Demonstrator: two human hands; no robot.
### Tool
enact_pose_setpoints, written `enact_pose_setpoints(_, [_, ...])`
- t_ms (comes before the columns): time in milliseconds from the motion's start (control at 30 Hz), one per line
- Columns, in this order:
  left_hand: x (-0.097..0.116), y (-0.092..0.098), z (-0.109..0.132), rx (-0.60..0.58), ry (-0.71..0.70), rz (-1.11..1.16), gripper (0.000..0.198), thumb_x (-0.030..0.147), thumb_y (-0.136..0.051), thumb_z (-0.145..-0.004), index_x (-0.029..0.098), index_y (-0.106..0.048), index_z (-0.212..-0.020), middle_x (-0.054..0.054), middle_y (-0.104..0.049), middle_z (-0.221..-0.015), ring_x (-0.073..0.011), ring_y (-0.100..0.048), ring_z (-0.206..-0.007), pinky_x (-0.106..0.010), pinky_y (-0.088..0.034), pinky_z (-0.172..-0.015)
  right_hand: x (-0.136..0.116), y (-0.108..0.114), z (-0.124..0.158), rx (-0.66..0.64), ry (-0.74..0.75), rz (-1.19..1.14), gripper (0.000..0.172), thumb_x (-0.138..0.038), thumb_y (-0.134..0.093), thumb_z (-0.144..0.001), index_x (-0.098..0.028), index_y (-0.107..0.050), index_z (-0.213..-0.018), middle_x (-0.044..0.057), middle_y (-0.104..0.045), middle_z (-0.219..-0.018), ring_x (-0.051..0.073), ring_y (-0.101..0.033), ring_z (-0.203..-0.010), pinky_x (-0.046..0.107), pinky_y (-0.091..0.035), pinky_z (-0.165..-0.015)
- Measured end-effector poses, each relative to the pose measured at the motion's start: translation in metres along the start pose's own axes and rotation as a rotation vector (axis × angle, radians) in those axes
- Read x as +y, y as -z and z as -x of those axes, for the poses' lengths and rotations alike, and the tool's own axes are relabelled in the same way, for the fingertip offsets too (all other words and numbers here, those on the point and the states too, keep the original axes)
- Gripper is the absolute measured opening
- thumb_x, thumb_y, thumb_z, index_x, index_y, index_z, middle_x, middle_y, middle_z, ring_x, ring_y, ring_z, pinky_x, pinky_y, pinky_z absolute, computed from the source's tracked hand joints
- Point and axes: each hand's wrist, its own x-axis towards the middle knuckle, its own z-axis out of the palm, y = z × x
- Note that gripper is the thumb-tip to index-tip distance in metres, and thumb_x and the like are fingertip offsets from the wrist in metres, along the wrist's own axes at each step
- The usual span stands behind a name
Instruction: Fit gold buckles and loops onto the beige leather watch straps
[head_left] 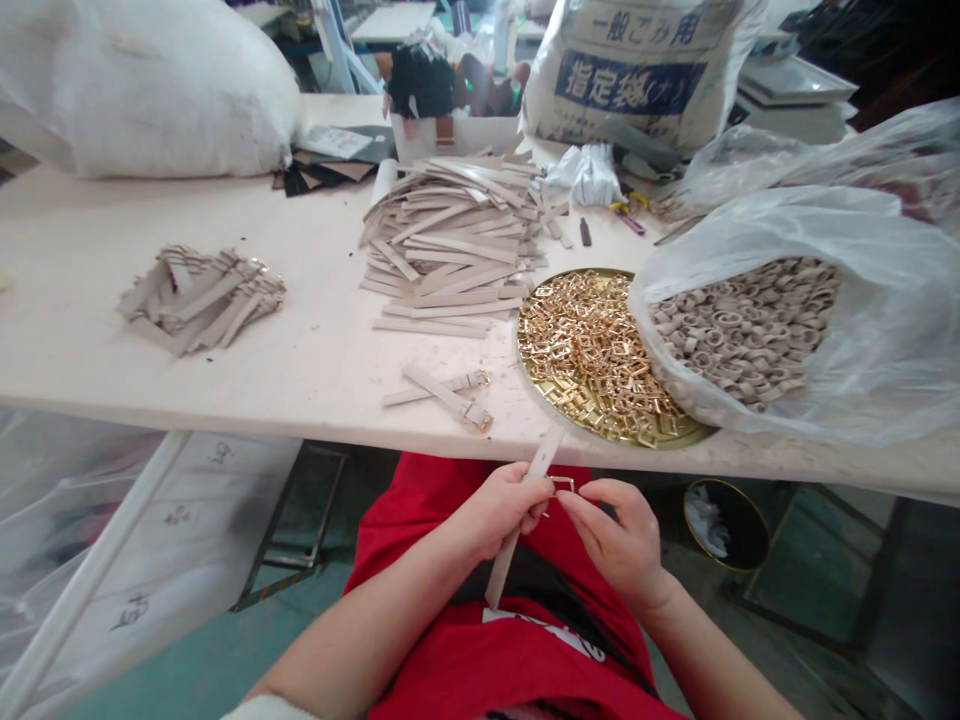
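My left hand (514,505) is closed around a beige strap (504,568), which slants up toward the table edge. A gold buckle (564,483) sits beside the strap, between my two hands. My right hand (619,530) pinches the buckle with thumb and fingertips; the exact grip is partly hidden. Just beyond my hands, two straps with buckles (446,395) lie crossed on the table. To their right stands a round gold tray (544,398) heaped with loose gold buckles (581,340).
A large pile of straps (450,240) lies mid-table, and a smaller pile of buckled straps (199,300) at left. An open plastic bag (885,330) holds beige loops (750,325), overlapping the tray. White sacks, a box (420,140) and snips (630,215) sit behind.
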Motion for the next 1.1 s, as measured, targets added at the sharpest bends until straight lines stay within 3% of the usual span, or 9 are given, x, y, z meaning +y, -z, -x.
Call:
enact_pose_setpoints(67, [0.001,-0.002,0.002,0.037,-0.029,-0.074,0.015,0.027,-0.051,-0.071,0.017,-0.041,-0.065,0.009,-0.037,-0.045,-0.0028,-0.031,-0.034,-0.017,-0.020,-0.034,-0.003,0.000,-0.002,-0.028,-0.076,-0.086,0.017,-0.017,-0.060,-0.076,-0.029,-0.069,-0.085,0.003,-0.059,-0.075,0.017,-0.057,-0.072,0.031,-0.048,-0.066])
enact_pose_setpoints(233, [-0.001,-0.006,0.004,0.139,-0.097,-0.225,0.010,0.025,-0.047,-0.075,0.017,-0.043,-0.071,0.010,-0.033,-0.041,-0.0040,-0.032,-0.034,-0.016,-0.023,-0.034,-0.012,-0.002,-0.011,-0.138,-0.428,-0.383,0.009,-0.023,-0.054,-0.082,-0.023,-0.062,-0.076,0.003,-0.055,-0.078,0.016,-0.056,-0.073,0.030,-0.047,-0.066])
enact_pose_setpoints(467, [-0.005,-0.004,0.002,0.100,-0.062,-0.160,0.009,0.022,-0.045,-0.074,0.017,-0.042,-0.068,0.009,-0.037,-0.045,-0.0036,-0.032,-0.035,-0.016,-0.024,-0.034,-0.008,-0.003,-0.003,-0.098,-0.222,-0.255,0.015,-0.017,-0.058,-0.077,-0.025,-0.066,-0.086,0.004,-0.055,-0.080,0.018,-0.055,-0.075,0.032,-0.047,-0.066])
enact_pose_setpoints(633, [-0.005,-0.004,0.002,0.089,-0.085,-0.251,0.010,0.025,-0.046,-0.075,0.016,-0.046,-0.072,0.009,-0.037,-0.044,-0.0041,-0.033,-0.035,-0.016,-0.025,-0.035,-0.007,-0.001,-0.005,-0.141,-0.311,-0.375,0.011,-0.020,-0.056,-0.079,-0.025,-0.065,-0.082,0.007,-0.057,-0.104,0.021,-0.057,-0.090,0.037,-0.048,-0.080])
enact_pose_setpoints(867, [-0.005,-0.005,0.004,0.102,-0.080,-0.360,0.012,0.027,-0.045,-0.077,0.015,-0.048,-0.075,0.007,-0.039,-0.045,-0.0058,-0.035,-0.037,-0.016,-0.028,-0.036,-0.006,0.002,-0.011,-0.210,-0.399,-0.466,0.007,-0.024,-0.057,-0.079,-0.024,-0.063,-0.075,0.005,-0.062,-0.090,0.019,-0.060,-0.084,0.034,-0.047,-0.078])
enact_pose_setpoints(1100, [-0.007,-0.003,0.003,0.085,-0.065,-0.395,0.016,0.031,-0.045,-0.077,0.015,-0.049,-0.079,0.007,-0.040,-0.047,-0.0067,-0.037,-0.038,-0.017,-0.030,-0.036,-0.005,0.005,-0.014,-0.248,-0.419,-0.503,0.006,-0.025,-0.059,-0.077,-0.023,-0.064,-0.074,0.005,-0.062,-0.088,0.020,-0.059,-0.084,0.034,-0.047,-0.077])
